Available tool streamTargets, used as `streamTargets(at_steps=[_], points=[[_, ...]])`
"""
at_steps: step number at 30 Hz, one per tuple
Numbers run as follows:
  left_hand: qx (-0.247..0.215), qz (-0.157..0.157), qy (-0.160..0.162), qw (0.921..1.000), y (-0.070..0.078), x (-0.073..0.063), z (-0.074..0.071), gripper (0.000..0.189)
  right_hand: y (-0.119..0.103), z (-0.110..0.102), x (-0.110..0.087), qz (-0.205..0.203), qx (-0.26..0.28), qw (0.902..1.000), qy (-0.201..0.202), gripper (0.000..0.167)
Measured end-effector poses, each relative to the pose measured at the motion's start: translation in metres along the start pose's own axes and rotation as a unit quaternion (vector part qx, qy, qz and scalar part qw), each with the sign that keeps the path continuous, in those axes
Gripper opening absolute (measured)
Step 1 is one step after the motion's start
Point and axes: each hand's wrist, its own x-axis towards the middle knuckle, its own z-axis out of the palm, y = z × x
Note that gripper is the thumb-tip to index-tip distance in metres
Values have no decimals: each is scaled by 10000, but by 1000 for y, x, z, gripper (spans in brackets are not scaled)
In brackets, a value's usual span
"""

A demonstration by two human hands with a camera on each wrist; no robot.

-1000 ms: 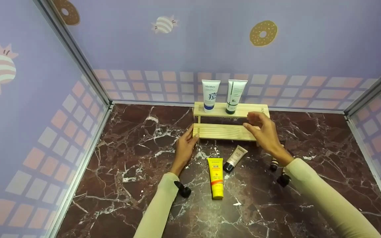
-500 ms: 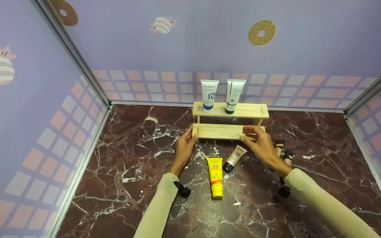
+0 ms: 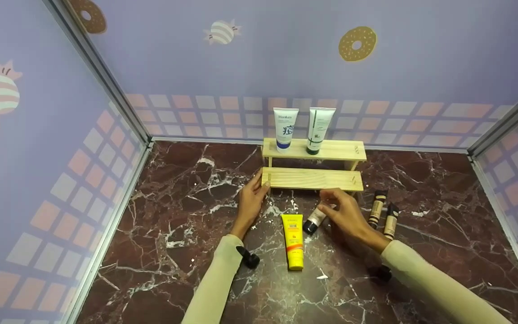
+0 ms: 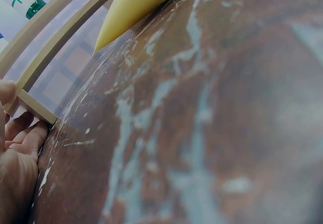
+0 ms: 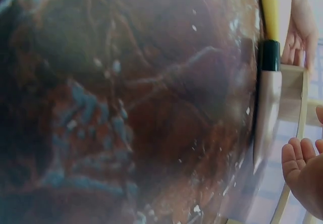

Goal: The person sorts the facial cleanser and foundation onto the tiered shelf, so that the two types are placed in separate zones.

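My left hand [image 3: 251, 198] grips the left end of a two-step wooden display rack [image 3: 308, 178], thumb at the front edge of the lower step; in the left wrist view the fingers [image 4: 25, 133] curl by its leg. My right hand [image 3: 342, 210] hovers at a small beige BB cream tube [image 3: 316, 219] with a black cap, covering its upper end in the head view. In the right wrist view, those fingers [image 5: 298, 156] are loosely bent, with a gap to the tube [image 5: 268, 108]. A yellow tube [image 3: 293, 240] lies left of it, cap towards me.
On the rack's upper step stand a white tube with blue lettering [image 3: 285, 128] and a white-and-green tube [image 3: 319, 129]. Two slim black-capped tubes [image 3: 377, 207] lie right of my right hand. A patterned wall [image 3: 241, 72] rises behind the marble-look table [image 3: 187, 261].
My right hand has come down from the rack's right end, past the lower step, towards me to the beige tube. The left hand keeps its grip on the rack's left end.
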Motion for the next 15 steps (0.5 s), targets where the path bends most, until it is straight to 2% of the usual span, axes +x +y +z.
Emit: streamTargets(at_steps=[7,15], points=[[37,-31,-58,10000,0,-1,-1,57,1,10,-7,-324,-213,9988,-298,38],[122,-55,-52,9999,2,-1,-1,58,1,22,-10,-1096,-495,9891,-848,39]])
